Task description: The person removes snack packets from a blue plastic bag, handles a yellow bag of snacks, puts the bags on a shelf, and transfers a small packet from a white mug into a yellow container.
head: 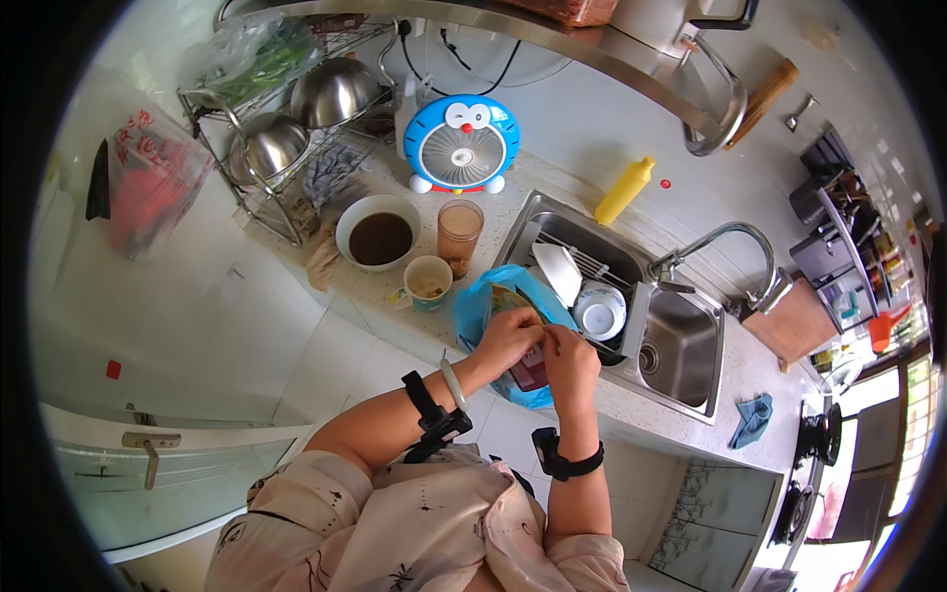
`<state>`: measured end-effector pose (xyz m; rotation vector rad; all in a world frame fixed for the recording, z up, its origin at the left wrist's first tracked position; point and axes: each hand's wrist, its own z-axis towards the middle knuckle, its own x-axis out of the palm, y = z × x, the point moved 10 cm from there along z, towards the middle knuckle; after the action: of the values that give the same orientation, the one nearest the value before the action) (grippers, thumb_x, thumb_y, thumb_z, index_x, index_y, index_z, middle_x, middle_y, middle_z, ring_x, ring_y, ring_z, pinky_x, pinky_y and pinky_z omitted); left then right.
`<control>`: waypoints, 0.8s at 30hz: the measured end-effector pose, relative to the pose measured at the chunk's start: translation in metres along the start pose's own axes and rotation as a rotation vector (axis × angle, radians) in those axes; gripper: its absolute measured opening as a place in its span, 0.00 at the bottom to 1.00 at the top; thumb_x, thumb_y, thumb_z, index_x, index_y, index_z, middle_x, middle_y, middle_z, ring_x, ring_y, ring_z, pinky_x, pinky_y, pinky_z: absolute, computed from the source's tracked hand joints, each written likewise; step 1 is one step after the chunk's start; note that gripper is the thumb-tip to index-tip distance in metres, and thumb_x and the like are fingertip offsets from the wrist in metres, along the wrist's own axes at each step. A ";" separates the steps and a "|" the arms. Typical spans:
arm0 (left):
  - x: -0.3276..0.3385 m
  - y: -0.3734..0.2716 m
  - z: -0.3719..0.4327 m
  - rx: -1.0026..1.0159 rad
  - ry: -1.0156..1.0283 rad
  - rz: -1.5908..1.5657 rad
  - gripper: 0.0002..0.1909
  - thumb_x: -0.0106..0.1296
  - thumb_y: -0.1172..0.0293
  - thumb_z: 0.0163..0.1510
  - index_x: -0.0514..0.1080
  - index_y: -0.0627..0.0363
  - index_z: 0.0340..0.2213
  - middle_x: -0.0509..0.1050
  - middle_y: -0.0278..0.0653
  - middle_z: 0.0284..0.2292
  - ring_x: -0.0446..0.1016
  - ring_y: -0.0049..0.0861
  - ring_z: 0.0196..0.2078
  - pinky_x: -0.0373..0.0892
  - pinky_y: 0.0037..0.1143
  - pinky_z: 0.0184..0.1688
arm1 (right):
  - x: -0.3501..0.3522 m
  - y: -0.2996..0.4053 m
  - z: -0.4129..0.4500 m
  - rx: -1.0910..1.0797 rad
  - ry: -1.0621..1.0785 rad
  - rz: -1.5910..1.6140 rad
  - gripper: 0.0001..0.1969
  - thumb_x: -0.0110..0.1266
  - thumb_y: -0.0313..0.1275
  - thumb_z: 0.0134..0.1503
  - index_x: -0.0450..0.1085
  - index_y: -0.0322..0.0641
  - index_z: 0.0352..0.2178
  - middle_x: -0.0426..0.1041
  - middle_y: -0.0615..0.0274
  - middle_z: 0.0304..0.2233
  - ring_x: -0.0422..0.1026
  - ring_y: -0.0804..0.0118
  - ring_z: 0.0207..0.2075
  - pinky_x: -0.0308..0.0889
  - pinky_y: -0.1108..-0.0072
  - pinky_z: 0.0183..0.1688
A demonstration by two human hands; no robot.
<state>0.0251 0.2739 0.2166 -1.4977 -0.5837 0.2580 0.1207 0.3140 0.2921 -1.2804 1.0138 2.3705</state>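
Note:
A blue plastic bag (477,302) hangs open at the counter's front edge, before the sink. Over its mouth, my left hand (509,339) and my right hand (573,362) meet with pinched fingertips. Between them is a small dark-red plastic packet (531,376) bearing a label, its top edge at my fingers. My hands partly hide both the packet and the bag's contents. Just left of the bag stand a mug (427,283) with some residue inside and a brownish plastic tumbler (460,228).
A bowl of dark liquid (380,238) and a blue character fan (462,144) stand on the counter. The double sink (681,355) holds a dish rack with white bowls (599,309). A yellow bottle (625,191) stands behind it; a blue cloth (753,420) lies to the right.

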 end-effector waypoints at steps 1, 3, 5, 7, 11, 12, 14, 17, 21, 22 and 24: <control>0.000 -0.002 0.000 0.009 -0.012 0.055 0.06 0.44 0.76 0.49 0.66 0.61 0.20 0.65 0.31 0.16 0.63 0.13 0.18 0.58 0.16 0.20 | 0.001 0.001 0.001 -0.005 0.007 0.003 0.07 0.48 0.30 0.50 0.72 0.43 0.28 0.72 0.55 0.24 0.71 0.53 0.24 0.67 0.70 0.26; 0.001 0.004 0.000 0.012 -0.022 0.013 0.09 0.46 0.72 0.52 0.66 0.61 0.20 0.66 0.31 0.16 0.64 0.13 0.18 0.60 0.16 0.19 | 0.001 0.000 0.003 0.026 0.003 -0.032 0.06 0.48 0.30 0.49 0.71 0.41 0.25 0.72 0.56 0.23 0.70 0.52 0.23 0.66 0.69 0.26; 0.000 0.007 -0.001 -0.027 -0.026 0.082 0.12 0.47 0.67 0.54 0.67 0.61 0.20 0.67 0.31 0.16 0.64 0.13 0.18 0.60 0.15 0.20 | 0.002 -0.001 0.005 0.048 0.016 -0.029 0.05 0.49 0.29 0.48 0.70 0.40 0.24 0.71 0.56 0.22 0.70 0.52 0.23 0.66 0.68 0.25; -0.001 0.008 -0.003 -0.069 0.000 0.027 0.13 0.48 0.66 0.54 0.67 0.61 0.20 0.67 0.31 0.16 0.64 0.12 0.19 0.60 0.15 0.20 | 0.004 -0.003 0.005 0.009 0.018 0.063 0.05 0.49 0.29 0.48 0.71 0.41 0.23 0.72 0.55 0.22 0.70 0.52 0.23 0.66 0.69 0.26; 0.001 0.005 -0.002 -0.006 0.043 0.079 0.13 0.47 0.66 0.55 0.67 0.62 0.21 0.67 0.30 0.17 0.64 0.12 0.19 0.61 0.15 0.21 | 0.005 -0.004 0.006 0.007 0.043 0.110 0.05 0.49 0.28 0.48 0.71 0.41 0.23 0.72 0.55 0.23 0.71 0.52 0.24 0.66 0.70 0.26; 0.001 0.008 -0.002 -0.005 0.049 0.079 0.13 0.47 0.66 0.55 0.67 0.62 0.21 0.67 0.30 0.17 0.64 0.12 0.19 0.61 0.15 0.21 | 0.003 -0.004 0.006 0.028 0.046 0.087 0.05 0.49 0.28 0.48 0.72 0.41 0.24 0.72 0.55 0.24 0.71 0.52 0.24 0.67 0.70 0.27; -0.002 0.002 0.000 0.098 0.031 0.151 0.13 0.47 0.67 0.54 0.67 0.63 0.21 0.68 0.30 0.17 0.64 0.13 0.19 0.62 0.18 0.22 | 0.003 -0.003 0.005 0.054 0.043 0.062 0.05 0.50 0.29 0.48 0.72 0.42 0.24 0.73 0.55 0.25 0.71 0.52 0.24 0.67 0.70 0.27; -0.005 -0.011 -0.001 0.167 -0.007 0.270 0.09 0.49 0.70 0.48 0.68 0.64 0.21 0.70 0.43 0.16 0.68 0.28 0.18 0.63 0.25 0.22 | -0.001 -0.004 0.005 0.036 -0.057 -0.002 0.04 0.50 0.28 0.47 0.71 0.42 0.23 0.72 0.56 0.23 0.71 0.54 0.23 0.66 0.71 0.26; 0.002 -0.034 -0.019 0.252 0.054 0.392 0.09 0.50 0.72 0.45 0.65 0.66 0.19 0.66 0.45 0.15 0.62 0.27 0.16 0.61 0.26 0.21 | -0.026 -0.016 0.007 0.035 -0.318 -0.142 0.03 0.50 0.26 0.48 0.69 0.42 0.21 0.70 0.58 0.19 0.70 0.57 0.21 0.65 0.74 0.22; 0.000 -0.034 -0.021 0.217 0.075 0.466 0.10 0.50 0.72 0.44 0.64 0.67 0.18 0.65 0.47 0.14 0.62 0.30 0.15 0.61 0.27 0.21 | -0.031 -0.014 0.008 0.045 -0.348 -0.146 0.03 0.50 0.26 0.48 0.69 0.42 0.22 0.70 0.59 0.20 0.70 0.57 0.21 0.65 0.74 0.22; -0.006 -0.033 -0.025 0.210 0.114 0.591 0.11 0.50 0.71 0.45 0.64 0.67 0.18 0.65 0.50 0.14 0.63 0.37 0.15 0.60 0.29 0.19 | -0.034 -0.013 0.007 0.079 -0.362 -0.158 0.03 0.50 0.27 0.49 0.69 0.42 0.23 0.71 0.60 0.22 0.70 0.57 0.22 0.66 0.74 0.23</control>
<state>0.0267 0.2465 0.2480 -1.4393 -0.0063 0.6637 0.1427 0.3313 0.3168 -0.8278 0.8497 2.3013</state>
